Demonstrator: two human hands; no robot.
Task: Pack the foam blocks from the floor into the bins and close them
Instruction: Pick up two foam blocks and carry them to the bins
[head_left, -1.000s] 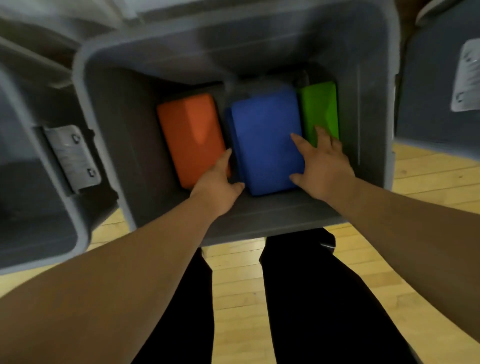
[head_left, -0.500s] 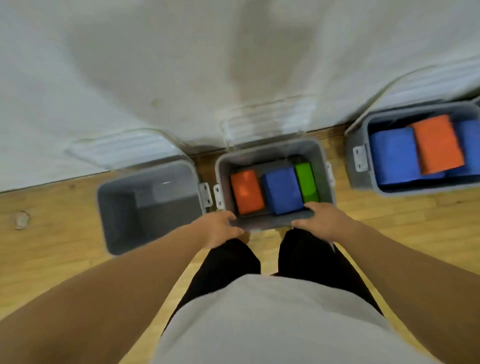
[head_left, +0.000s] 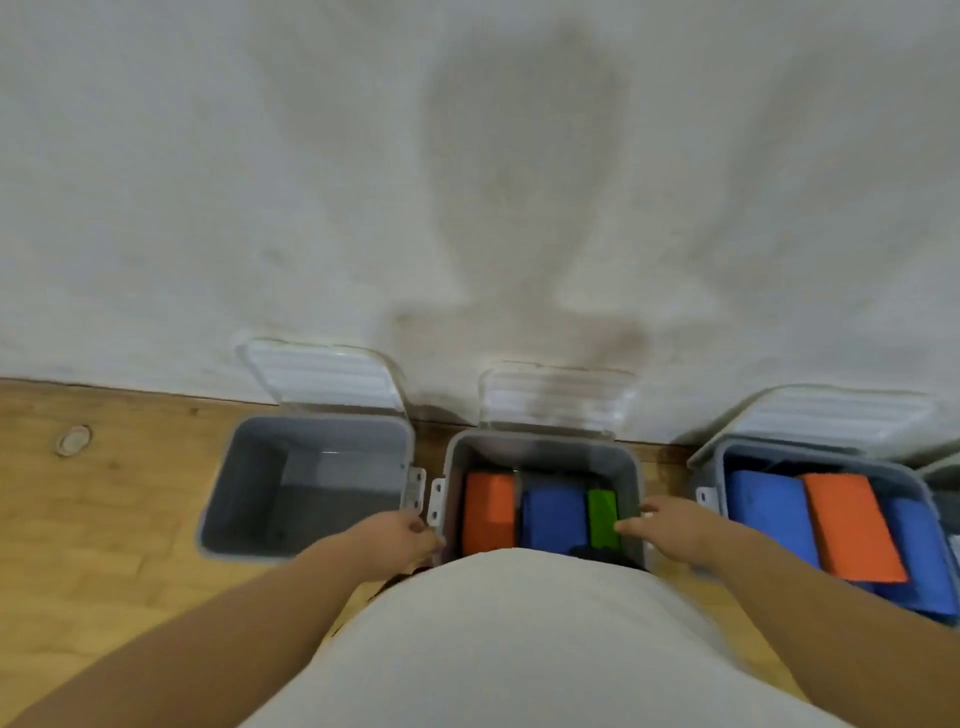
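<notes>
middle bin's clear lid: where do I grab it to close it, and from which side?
Put the grip on the free top edge of the clear lid, near its centre, reaching over the middle bin from the front. The lid stands upright against the wall and looks hinged along the bin's back rim. That blocks its rear face and leaves only the top edge and front face reachable. Probably pull it forward and down.
</notes>
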